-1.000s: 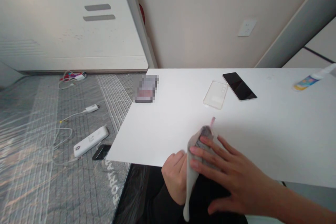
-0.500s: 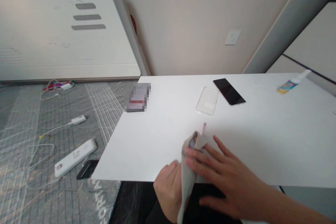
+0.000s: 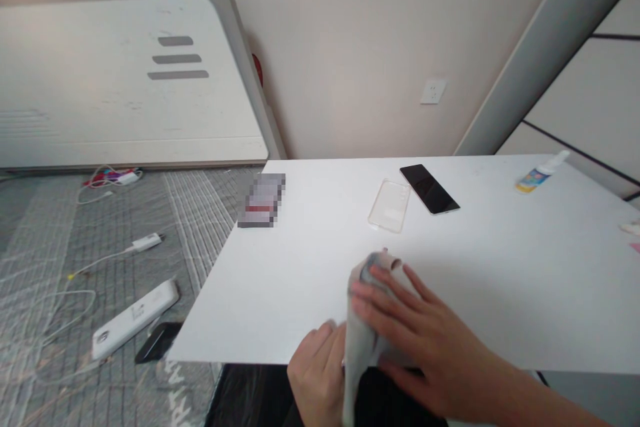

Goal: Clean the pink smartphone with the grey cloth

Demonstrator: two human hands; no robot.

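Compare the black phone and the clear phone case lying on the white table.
The black smartphone is dark, opaque and glossy; the clear plastic phone case is see-through, showing the white table beneath. The smartphone lies farther from the person and angled toward the right; the case sits nearer, leaning the other way. Both lie flat, apart, similar in outline, untouched by either hand.

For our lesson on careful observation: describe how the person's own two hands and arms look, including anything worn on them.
Both are bare: no gloves, rings or watch show. The right hand leads to a bare, sleeveless forearm. The left hand is cut off at the wrist by the frame edge.
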